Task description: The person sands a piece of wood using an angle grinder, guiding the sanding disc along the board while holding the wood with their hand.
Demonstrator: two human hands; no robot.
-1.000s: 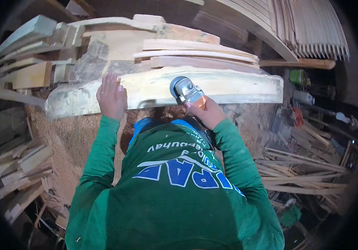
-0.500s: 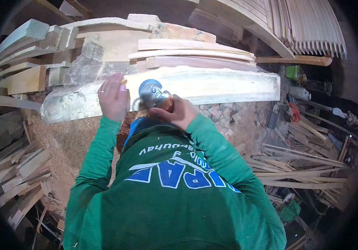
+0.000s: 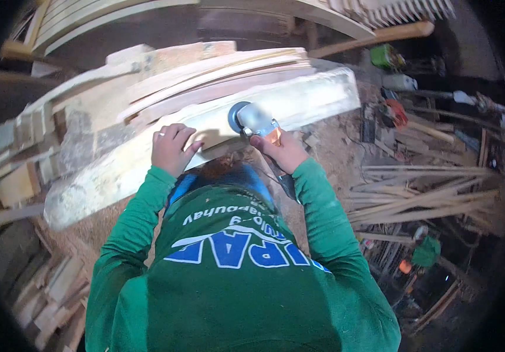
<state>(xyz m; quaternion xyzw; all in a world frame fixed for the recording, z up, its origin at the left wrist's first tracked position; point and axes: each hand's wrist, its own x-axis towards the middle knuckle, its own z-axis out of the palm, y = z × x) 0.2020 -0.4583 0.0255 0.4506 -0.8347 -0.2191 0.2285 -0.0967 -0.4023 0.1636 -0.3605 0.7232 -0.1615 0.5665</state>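
A long pale wooden plank lies slantwise across the bench in front of me. My right hand is wrapped round the orange body of an angle grinder. The grinder's round blue-grey disc sits at the plank's upper face, right of the plank's middle; whether it touches the wood I cannot tell. To the left of the tool, my left hand is at the near edge of the plank, fingers slightly bent and thumb apart, with nothing visible in it.
Thin boards are stacked just behind the plank. Cut wood blocks crowd the left side. On the right lie long wood strips, a red object and a green container. Wood scraps pile up at lower left.
My view has turned, so the plank now slants up to the right. The grinder in my right hand has moved right, away from my left hand, whose thumb now stands apart.
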